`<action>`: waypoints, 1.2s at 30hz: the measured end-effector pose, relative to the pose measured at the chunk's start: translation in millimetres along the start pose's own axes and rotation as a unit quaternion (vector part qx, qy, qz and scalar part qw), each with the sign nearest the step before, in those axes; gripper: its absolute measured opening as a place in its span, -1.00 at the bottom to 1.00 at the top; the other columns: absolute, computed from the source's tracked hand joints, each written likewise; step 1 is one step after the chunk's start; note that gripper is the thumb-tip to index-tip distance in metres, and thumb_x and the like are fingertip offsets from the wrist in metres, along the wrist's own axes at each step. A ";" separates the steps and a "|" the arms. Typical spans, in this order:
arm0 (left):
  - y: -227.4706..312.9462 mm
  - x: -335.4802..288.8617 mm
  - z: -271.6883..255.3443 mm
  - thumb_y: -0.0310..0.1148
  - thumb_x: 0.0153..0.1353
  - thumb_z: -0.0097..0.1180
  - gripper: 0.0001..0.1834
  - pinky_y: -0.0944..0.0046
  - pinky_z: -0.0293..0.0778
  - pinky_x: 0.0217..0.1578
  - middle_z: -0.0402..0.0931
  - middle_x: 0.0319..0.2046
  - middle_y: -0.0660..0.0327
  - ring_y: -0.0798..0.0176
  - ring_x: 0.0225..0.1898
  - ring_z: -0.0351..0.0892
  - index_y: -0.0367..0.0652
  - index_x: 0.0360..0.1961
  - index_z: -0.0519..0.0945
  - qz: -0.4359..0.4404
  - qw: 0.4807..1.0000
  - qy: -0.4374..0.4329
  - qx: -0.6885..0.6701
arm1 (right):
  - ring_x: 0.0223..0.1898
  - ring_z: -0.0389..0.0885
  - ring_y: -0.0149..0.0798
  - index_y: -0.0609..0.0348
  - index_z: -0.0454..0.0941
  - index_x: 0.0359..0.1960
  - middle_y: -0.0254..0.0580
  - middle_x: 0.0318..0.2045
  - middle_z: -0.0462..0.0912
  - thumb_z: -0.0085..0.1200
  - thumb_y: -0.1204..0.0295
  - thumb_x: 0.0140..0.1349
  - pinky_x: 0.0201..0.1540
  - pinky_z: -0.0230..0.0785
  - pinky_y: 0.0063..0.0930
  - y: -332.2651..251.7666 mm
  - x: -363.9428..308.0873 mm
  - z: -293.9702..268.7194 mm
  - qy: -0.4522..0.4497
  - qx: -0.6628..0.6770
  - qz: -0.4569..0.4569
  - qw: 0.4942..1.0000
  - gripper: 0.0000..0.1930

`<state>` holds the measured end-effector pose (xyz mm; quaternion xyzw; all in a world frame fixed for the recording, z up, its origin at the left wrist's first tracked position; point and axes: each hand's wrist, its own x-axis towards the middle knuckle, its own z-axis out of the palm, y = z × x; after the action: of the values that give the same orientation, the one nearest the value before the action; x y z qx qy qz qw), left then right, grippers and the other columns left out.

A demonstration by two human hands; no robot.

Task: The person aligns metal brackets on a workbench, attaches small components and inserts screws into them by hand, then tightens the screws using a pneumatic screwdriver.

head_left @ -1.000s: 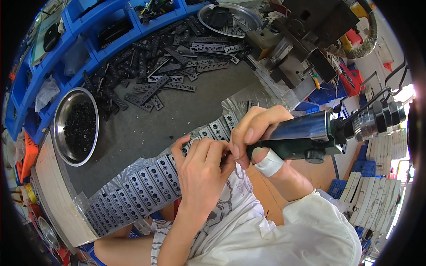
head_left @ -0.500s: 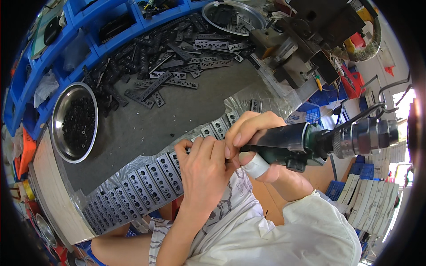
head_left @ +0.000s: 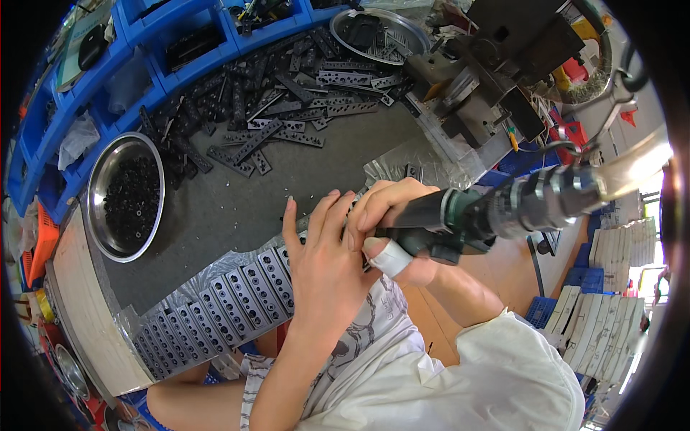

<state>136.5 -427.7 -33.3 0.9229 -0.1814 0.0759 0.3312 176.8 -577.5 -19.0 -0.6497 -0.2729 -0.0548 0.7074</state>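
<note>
My right hand [head_left: 395,201], white tape round its thumb, is closed round the front of a dark green and black power screwdriver [head_left: 449,219]. The tool lies tilted, its back end pointing up to the right; its tip is hidden by my fingers. Right beside it, my left hand [head_left: 327,266] lies over a slanting row of grey metal strips [head_left: 251,298] with dark holes. Its fingers are stretched out and apart, fingertips past the row's far edge. What lies under the palm is hidden. The row rests on clear plastic film [head_left: 194,280] along the bench's near edge.
A steel bowl [head_left: 93,208] of small black parts stands left on the dark bench mat [head_left: 215,208]. Loose dark strips [head_left: 287,122] pile up at the back, near a second steel dish [head_left: 420,36]. Blue bins [head_left: 154,82] line the far left; a dark metal machine [head_left: 496,79] stands back right.
The screwdriver and my right hand have shifted slightly left, with the tool's back end swinging upward. My left hand's fingers have straightened and spread toward the far side.
</note>
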 end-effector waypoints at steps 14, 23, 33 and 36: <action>-10.0 -12.8 -6.0 -0.21 -0.07 0.55 -0.28 -0.34 0.02 0.53 0.56 0.24 0.15 0.10 0.39 0.44 -0.24 0.17 0.66 -0.021 0.999 0.028 0.005 | -0.37 0.56 -0.24 0.20 0.54 -0.22 -0.21 -0.38 0.59 0.31 0.47 0.14 -0.28 0.42 -0.34 7.1 -3.8 8.1 -0.075 -0.056 0.012 0.996 -0.77; -13.0 -22.7 -24.6 -0.22 -0.11 0.56 -0.22 -0.35 -0.02 0.54 0.54 0.28 0.10 0.07 0.45 0.39 -0.28 0.20 0.64 -0.040 0.999 0.024 -0.001 | -0.37 0.57 -0.32 0.23 0.56 -0.27 -0.20 -0.33 0.63 0.28 0.49 0.13 -0.27 0.44 -0.42 -3.3 12.8 22.3 -0.111 0.055 0.010 0.992 -0.82; -23.4 -32.3 -25.5 -0.23 0.11 0.39 -0.58 -0.30 0.03 0.53 0.66 0.17 0.17 0.08 0.41 0.46 -0.18 -0.01 0.76 -0.027 0.999 0.032 0.004 | -0.34 0.56 -0.27 0.18 0.58 -0.21 -0.25 -0.29 0.61 0.37 0.46 0.12 -0.21 0.43 -0.32 9.1 -3.3 33.3 -0.113 -0.055 -0.050 0.991 -0.75; -26.0 -32.4 -22.4 -0.21 0.12 0.39 -0.52 -0.30 0.03 0.53 0.65 0.19 0.16 0.07 0.40 0.46 -0.17 0.05 0.72 -0.017 0.999 0.038 0.013 | -0.33 0.57 -0.26 0.17 0.59 -0.22 -0.23 -0.26 0.63 0.37 0.44 0.09 -0.19 0.44 -0.35 12.1 -10.3 34.3 -0.089 -0.063 0.011 0.994 -0.75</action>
<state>116.1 -385.6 -39.7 0.9265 -0.1518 0.1073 0.3273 162.5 -546.0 -34.2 -0.6983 -0.3234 -0.0063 0.6385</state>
